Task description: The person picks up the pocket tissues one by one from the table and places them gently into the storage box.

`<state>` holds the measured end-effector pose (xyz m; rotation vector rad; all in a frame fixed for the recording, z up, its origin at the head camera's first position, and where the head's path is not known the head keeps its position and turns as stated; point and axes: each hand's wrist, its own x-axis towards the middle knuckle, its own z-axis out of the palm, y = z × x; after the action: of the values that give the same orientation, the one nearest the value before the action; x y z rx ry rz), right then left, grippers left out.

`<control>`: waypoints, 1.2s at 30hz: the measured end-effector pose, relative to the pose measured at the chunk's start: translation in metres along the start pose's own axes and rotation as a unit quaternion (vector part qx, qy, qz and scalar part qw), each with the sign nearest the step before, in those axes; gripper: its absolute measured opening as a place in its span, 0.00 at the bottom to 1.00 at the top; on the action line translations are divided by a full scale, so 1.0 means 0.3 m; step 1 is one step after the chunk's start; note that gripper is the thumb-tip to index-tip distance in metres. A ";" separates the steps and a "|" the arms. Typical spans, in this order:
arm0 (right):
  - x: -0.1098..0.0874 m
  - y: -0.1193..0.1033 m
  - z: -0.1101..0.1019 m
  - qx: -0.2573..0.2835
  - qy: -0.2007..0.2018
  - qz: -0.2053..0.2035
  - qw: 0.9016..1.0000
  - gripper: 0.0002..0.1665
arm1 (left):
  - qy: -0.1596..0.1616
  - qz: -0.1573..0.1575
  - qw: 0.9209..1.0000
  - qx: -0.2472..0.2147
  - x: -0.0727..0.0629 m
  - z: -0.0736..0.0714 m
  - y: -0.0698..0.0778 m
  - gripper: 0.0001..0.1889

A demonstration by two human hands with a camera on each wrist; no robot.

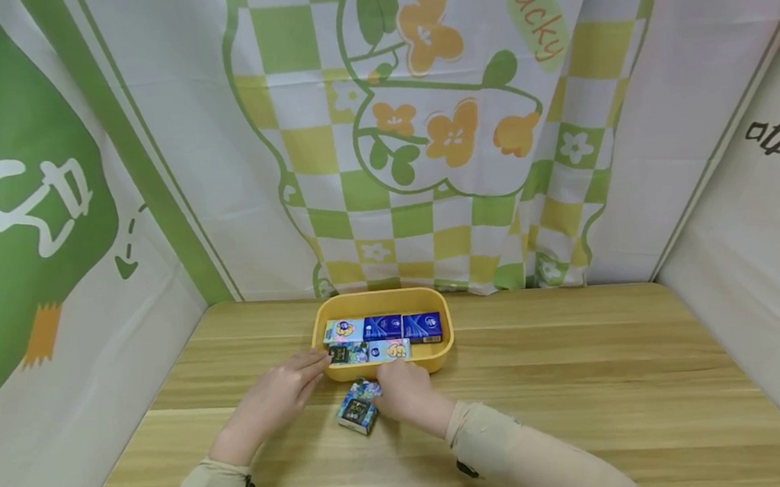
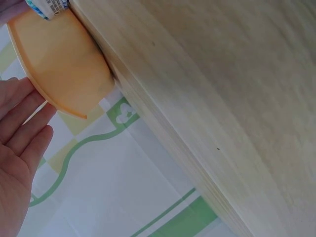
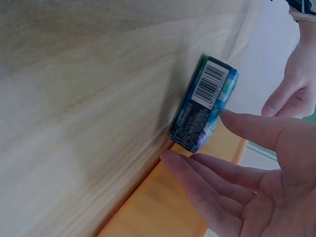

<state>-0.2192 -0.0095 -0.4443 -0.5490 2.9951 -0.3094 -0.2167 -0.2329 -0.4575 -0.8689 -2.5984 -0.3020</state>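
Observation:
A yellow bin (image 1: 441, 352) holds several small tissue packs: two dark blue packs (image 1: 422, 325), light blue packs with a yellow cartoon (image 1: 389, 350), and a dark floral pack (image 1: 348, 353). My left hand (image 1: 286, 385) rests its straight fingers against the bin's front left side, also seen in the left wrist view. Just in front of the bin lies another dark floral tissue pack (image 1: 358, 408), its barcode side showing in the right wrist view. At this pack is my right hand (image 3: 247, 173), its thumb tip at the pack's side and its extended fingers by the end near the bin.
The wooden table (image 1: 566, 382) extends to both sides of the bin. Behind it hangs a green and white checked cloth (image 1: 409, 219), close to the bin's back. Printed fabric walls (image 1: 169, 322) enclose the table left and right.

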 end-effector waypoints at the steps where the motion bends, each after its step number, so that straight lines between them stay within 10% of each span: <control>1: 0.001 -0.001 0.002 -0.002 -0.001 0.001 1.000 0.17 | 0.000 -0.001 1.000 -0.001 0.000 0.000 0.000 0.18; 36: 0.030 -0.032 0.034 0.045 -0.076 -0.003 0.996 0.26 | -0.001 0.000 1.000 0.005 -0.002 0.006 -0.005 0.18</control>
<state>-0.2231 -0.0233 -0.4525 -0.5467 2.8187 -0.3840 -0.2177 -0.2339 -0.4595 -0.8657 -2.6000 -0.2881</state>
